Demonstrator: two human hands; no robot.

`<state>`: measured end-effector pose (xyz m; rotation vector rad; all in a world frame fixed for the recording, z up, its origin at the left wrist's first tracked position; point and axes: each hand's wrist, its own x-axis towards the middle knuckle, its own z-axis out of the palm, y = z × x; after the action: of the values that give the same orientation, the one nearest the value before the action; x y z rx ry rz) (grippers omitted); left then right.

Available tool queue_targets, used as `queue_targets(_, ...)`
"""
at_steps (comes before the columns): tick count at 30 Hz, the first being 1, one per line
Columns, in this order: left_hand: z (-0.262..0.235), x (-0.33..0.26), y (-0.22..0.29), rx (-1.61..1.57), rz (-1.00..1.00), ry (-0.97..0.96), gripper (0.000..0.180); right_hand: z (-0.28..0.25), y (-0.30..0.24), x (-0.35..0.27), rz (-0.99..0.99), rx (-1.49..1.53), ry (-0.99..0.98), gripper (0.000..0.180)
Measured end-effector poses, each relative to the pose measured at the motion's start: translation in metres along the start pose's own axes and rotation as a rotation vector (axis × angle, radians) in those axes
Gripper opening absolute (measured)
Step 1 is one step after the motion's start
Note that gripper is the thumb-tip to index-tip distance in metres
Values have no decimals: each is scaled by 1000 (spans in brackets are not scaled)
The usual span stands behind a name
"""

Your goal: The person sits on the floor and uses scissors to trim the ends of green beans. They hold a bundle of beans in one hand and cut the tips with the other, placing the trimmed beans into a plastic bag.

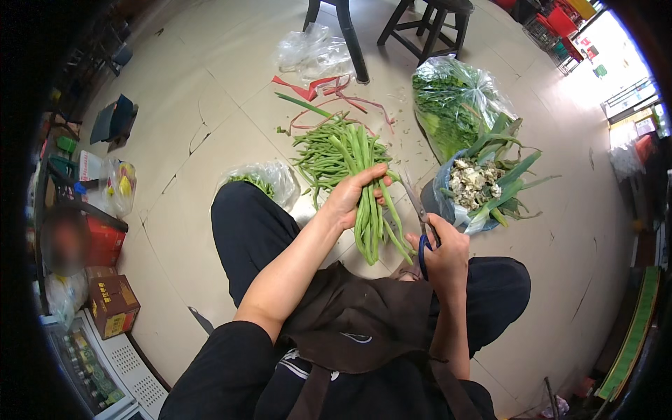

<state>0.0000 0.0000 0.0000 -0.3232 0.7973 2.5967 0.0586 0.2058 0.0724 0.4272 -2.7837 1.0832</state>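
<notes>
I see my left hand [350,194] wrapped around a bunch of long green beans [369,213], fingers closed over the stalks partway along, so the bundle hangs down past my palm toward my lap and its upper ends fan out above the knuckles. My right hand [442,255] is curled shut around a pair of scissors [418,224] — blue handles in the fist, the pale blades pointing up and away, just beside the lower ends of the bunch. Whether the blades are parted or closed I cannot tell from this angle.

Beyond the held bunch, a loose pile of beans [323,155] lies on the tiled floor [189,119], touching the upper tips of the ones I hold. To its left sits a clear plastic bag with a few beans inside [264,180], close against my left knee. On my right, a blue-lined bag of leek trimmings and scraps [483,187] stands open, and behind it a tall clear bag of leafy greens [455,105]. Red plastic ties [329,89] trail across the floor near a dark stool leg [353,42] — an empty crumpled clear bag [311,50] rests beside it.
</notes>
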Motion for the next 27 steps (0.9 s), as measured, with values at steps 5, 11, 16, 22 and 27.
queue_targets(5, 8, -11, 13, 66, 46, 67, 19, 9, -1, -3, -49, -31, 43, 39)
queue_targets(11, 9, -8, 2, 70, 46, 73, 21, -1, 2, -8, -44, -23, 44, 39)
queue_targets(16, 13, -7, -1, 76, 65, 67, 21, -4, 4, -10, -43, -52, 43, 39)
queue_targets(22, 15, -10, 0, 93, 71, 73, 20, -5, 3, -14, 68, -63, -56, 39)
queue_targets(27, 17, -13, 1, 69, 61, 54, 21, 2, 4, -17, 296, 138, 12, 33)
